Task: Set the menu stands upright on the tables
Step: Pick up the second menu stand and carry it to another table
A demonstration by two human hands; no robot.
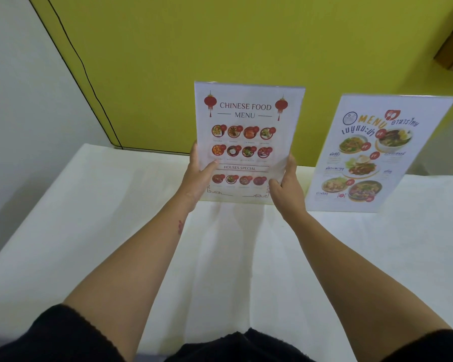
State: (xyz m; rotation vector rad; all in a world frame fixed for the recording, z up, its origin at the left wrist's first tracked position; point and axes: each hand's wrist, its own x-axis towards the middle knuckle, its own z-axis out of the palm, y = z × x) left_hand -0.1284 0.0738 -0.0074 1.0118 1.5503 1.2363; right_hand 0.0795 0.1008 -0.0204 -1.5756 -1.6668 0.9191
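Both hands hold the Chinese food menu stand (249, 142) upright near the far edge of the white surface (89, 218): left grip (198, 178) and right grip (288, 189) clasp its sides; Thai menu stand (377, 155) stands just beside, toward the far right corner

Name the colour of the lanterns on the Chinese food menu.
Red, on the Chinese food menu, seen in the head view.

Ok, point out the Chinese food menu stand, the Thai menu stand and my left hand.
Chinese food menu stand (246, 111), head view, title area.
Thai menu stand (361, 168), head view, centre of sheet.
left hand (198, 178), head view, back of hand.
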